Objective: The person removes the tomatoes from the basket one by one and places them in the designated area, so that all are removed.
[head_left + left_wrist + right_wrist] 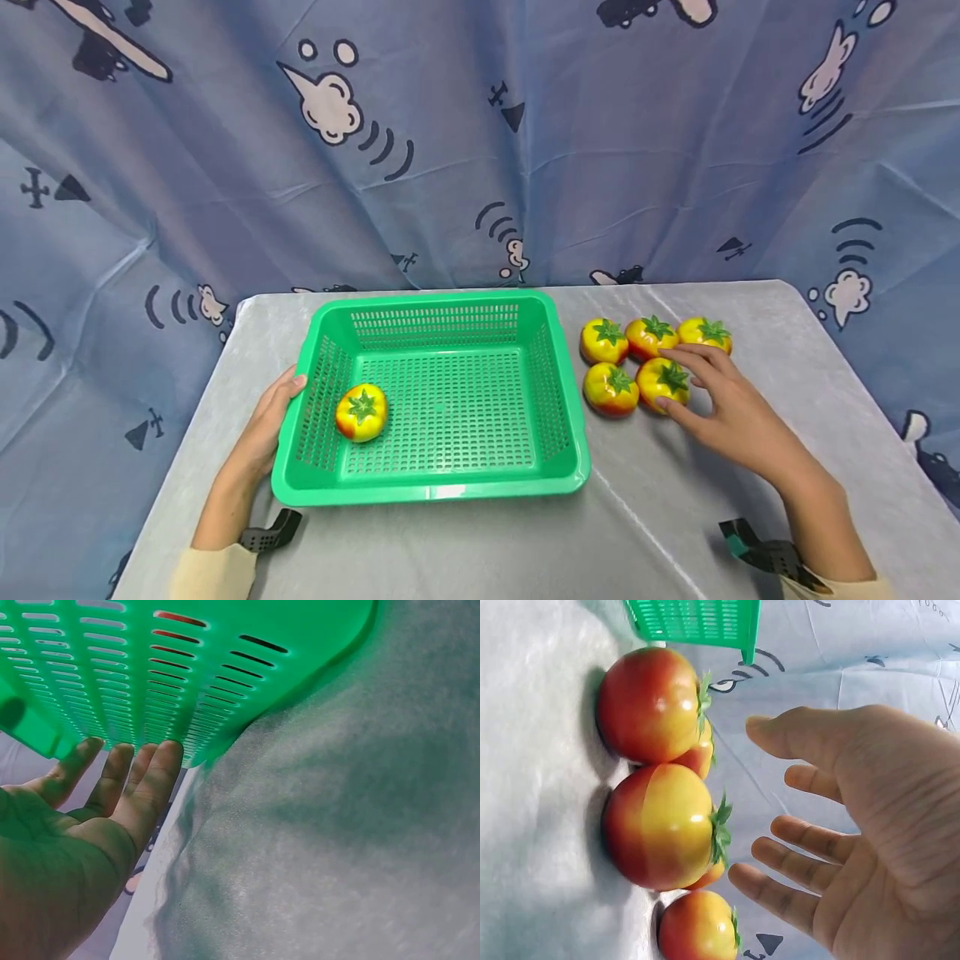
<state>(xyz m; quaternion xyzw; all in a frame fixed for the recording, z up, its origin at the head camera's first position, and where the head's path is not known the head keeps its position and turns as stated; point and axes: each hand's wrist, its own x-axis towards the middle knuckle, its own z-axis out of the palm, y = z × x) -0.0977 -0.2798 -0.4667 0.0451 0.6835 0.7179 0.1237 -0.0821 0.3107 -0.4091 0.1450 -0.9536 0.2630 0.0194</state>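
Note:
A green plastic basket (431, 492) with slotted walls stands on the table, and one yellow-red toy tomato (362, 413) lies in its left part. My left hand (266, 417) holds the basket's left side, thumb over the rim; in the left wrist view its fingers (154, 780) touch the slotted outer wall. To the basket's right, several more tomatoes sit close together. Over the front right tomato (660, 383) my right hand (731, 412) hovers with fingers spread. In the right wrist view a gap shows between that hand and the nearest tomato (660, 825).
A pale grey cloth covers the table (480, 550). Behind it hangs a blue patterned curtain (450, 150). Front left (611, 389) and back left (603, 341) tomatoes stand beside the basket's right wall; others sit at the back middle (649, 337) and back right (703, 333).

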